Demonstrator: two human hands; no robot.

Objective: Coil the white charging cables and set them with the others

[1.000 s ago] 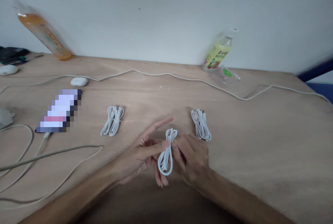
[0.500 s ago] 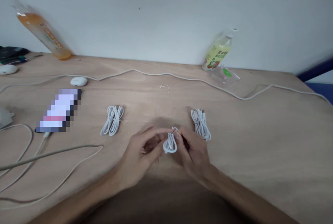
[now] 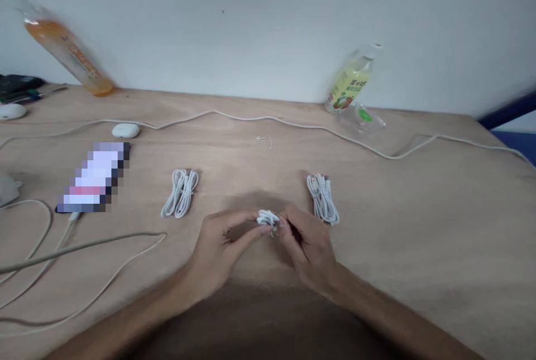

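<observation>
Between both hands, over the near middle of the table, is a coiled white cable. My left hand pinches its left side between thumb and fingers. On the other side, my right hand grips it with thumb and bent fingers; a thin tie end seems to show below the thumb. Another bundled white cable lies beyond my left hand, tied around its middle. A third white cable bundle rests just past my right hand, apart from it.
A phone with a plugged-in cord lies left, near a white earbud case. An orange drink bottle and a yellow one stand by the wall. A long white cord crosses the table behind small tie scraps.
The held cable has turned, so its loops no longer hang down toward me. My left fingers have closed onto its left side; my right hand keeps its grip.
</observation>
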